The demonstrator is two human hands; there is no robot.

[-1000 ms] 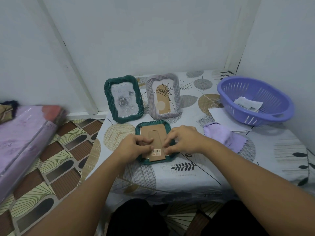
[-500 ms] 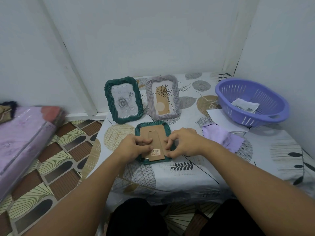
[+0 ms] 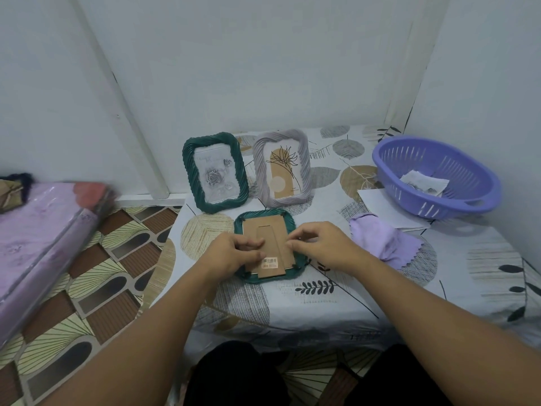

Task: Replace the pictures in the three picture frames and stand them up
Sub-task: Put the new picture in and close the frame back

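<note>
I see the tabletop (image 3: pixel 336 294) carrying everything, and just past my grip two frames stand upright: the dark green frame (image 3: pixel 215 172) and the grey frame (image 3: pixel 281 168), both already showing pictures. Off beyond my right hand (image 3: pixel 322 247) sits the purple basket (image 3: pixel 433 177) with loose paper in it, and nearer, the lilac cloth (image 3: pixel 383 240).

The third frame (image 3: pixel 268 247) lies face down directly under my grip, its cardboard backing (image 3: pixel 270 244) up. My left hand (image 3: pixel 234 253) rests on the backing's left side and my right pinches at its right edge; both hands are lightly curled, fingertips on the card, clamped on nothing I can make out.

I judge the frame light and rigid, its glazing breakable, the backing thin and bendy. The small corner tabs (image 3: pixel 295 266) look fiddly, so I'd take hold by the moulded rim.
</note>
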